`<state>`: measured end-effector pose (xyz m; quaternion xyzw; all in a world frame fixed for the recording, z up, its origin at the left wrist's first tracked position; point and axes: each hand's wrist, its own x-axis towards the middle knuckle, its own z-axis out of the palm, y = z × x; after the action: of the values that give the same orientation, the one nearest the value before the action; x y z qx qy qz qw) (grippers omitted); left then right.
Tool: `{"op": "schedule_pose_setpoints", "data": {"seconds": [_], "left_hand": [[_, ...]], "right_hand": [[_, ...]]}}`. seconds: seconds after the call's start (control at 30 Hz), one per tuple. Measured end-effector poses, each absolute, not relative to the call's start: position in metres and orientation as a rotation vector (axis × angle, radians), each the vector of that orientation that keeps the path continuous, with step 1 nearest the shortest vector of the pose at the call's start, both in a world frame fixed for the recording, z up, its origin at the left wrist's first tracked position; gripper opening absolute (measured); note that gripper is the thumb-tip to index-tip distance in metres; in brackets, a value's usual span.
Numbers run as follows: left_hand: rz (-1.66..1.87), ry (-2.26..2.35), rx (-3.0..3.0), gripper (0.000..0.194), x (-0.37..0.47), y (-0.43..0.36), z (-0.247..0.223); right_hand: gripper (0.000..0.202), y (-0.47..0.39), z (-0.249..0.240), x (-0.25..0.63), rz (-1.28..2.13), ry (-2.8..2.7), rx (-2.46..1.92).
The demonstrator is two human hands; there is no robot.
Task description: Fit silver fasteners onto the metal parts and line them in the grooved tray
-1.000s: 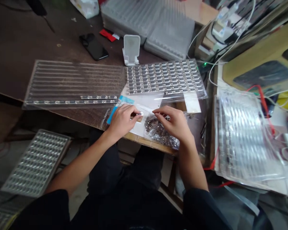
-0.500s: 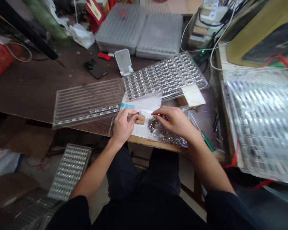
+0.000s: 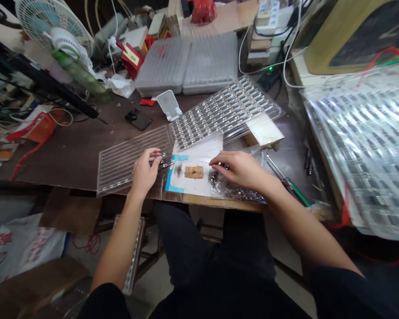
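Note:
My left hand (image 3: 145,172) is over the clear ribbed plastic tray (image 3: 126,148), its thumb and fingers closed around a small shiny metal part (image 3: 163,155). Near it, a partial row of similar metal parts (image 3: 119,182) lies along the tray's front grooves. My right hand (image 3: 236,167) hovers beside a clear bag of small metal pieces (image 3: 236,191). Its thumb and forefinger are pinched together; whatever sits between them is too small to make out. Between the hands, a small tan block (image 3: 189,173) with dark marks rests on a white pad (image 3: 202,188) edged with blue tape.
A tray filled with metal parts (image 3: 219,110) lies behind, close to a white box (image 3: 264,130) and a white phone stand (image 3: 169,105). Stacked clear trays (image 3: 209,62) stand at the back. A green-handled screwdriver (image 3: 297,192) lies right; a black phone (image 3: 138,119) lies left.
My left hand has moved left from the tan block to the ribbed tray, uncovering the block. My right hand stays by the bag, still pinched. The camera view has shifted.

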<state>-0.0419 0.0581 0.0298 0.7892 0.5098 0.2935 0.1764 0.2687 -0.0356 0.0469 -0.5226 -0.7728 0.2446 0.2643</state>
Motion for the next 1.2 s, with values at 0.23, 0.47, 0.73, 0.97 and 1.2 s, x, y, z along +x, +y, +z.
{"op": "schedule_pose_setpoints", "data": {"seconds": [0.23,0.47,0.73,0.97,1.2], "left_hand": [[0.516,1.452,2.568,0.013,-0.033,0.065,0.037],[0.347,1.482,2.668,0.019,-0.048,0.068,0.047],[0.581,1.234,2.640,0.019,0.018,0.072,0.065],[0.759,1.113,2.578,0.006,0.145,0.085,0.046],[0.854,1.121,2.469,0.007,0.150,0.080,0.052]], "right_hand": [[0.024,-0.036,0.048,0.269,0.688,-2.062,-1.419],[0.022,-0.039,0.052,0.272,0.703,-2.087,-1.447],[0.020,-0.046,0.051,0.277,0.822,-2.320,-1.621],[0.018,-0.043,0.055,0.266,0.744,-2.377,-1.756],[0.012,-0.043,0.047,0.270,0.807,-2.354,-1.613]]}}
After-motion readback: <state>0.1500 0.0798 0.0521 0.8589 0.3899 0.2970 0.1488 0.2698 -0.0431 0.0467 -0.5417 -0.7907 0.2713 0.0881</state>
